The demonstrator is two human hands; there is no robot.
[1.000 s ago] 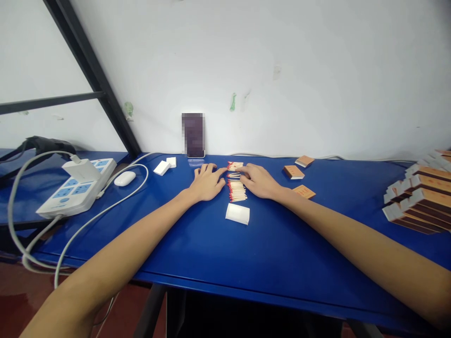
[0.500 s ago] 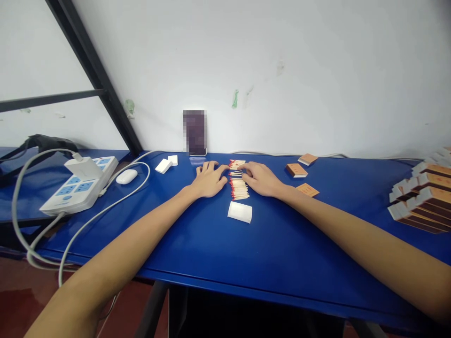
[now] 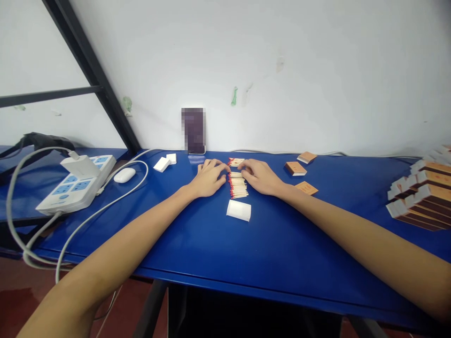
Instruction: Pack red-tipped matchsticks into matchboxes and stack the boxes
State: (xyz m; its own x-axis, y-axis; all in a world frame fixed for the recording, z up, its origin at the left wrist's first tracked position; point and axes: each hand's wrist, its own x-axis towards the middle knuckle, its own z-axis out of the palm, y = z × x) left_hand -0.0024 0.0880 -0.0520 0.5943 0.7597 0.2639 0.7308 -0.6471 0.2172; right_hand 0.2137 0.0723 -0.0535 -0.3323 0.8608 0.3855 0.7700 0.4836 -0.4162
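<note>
Red-tipped matches [image 3: 238,185] lie side by side on the blue table, between my two hands. A smaller group of matches [image 3: 236,162] lies farther back, with a strip of blue tabletop between the two groups. From the left, my left hand [image 3: 210,178] rests with its fingers apart, the index fingertip by the red heads at the gap. On the other side my right hand [image 3: 260,177] has its index finger and thumb apart near the bare ends of the matches. Neither hand holds anything that I can see. Just in front lies a white matchbox tray [image 3: 239,210].
Orange-brown matchbox sleeves [image 3: 296,169] lie right of my right hand, and matchboxes are stacked [image 3: 423,197] at the far right. Two small white pieces [image 3: 162,164], a white earphone case [image 3: 124,175] and a power strip [image 3: 75,188] with cables are left. A phone [image 3: 193,131] leans against the wall.
The gap between the rear and front groups of matches is wider, and the loose match seen in it is gone from there. Both hands have stayed nearly in place.
</note>
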